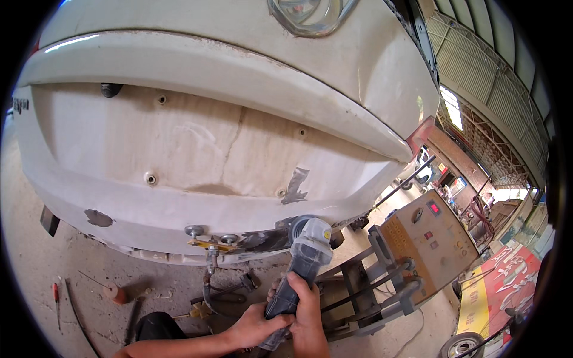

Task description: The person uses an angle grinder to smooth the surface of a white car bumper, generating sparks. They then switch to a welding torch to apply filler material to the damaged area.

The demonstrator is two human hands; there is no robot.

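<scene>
An angle grinder [305, 256], dark-bodied with a dusty grey head, is gripped in both hands. My left hand [256, 328] wraps round the rear of its body from the left. Further up, my right hand [305, 301] closes round the body, thumb along it. The grinder's disc [298, 225] is at the lower edge of a white vehicle panel [179, 143], beside a dark bare strip [262, 240]; whether it touches cannot be made out. Left of that strip, a brass-coloured bar with metal fittings [210, 246] sits against the panel edge.
A wheeled machine with a control panel [430, 238] and thick cables stands right. On the floor at left lie a red-handled screwdriver [56, 292], a reddish-brown can [116, 292] and a dark hose [77, 316]. A wheel [462, 346] and a red-yellow sheet [501, 286] are far right.
</scene>
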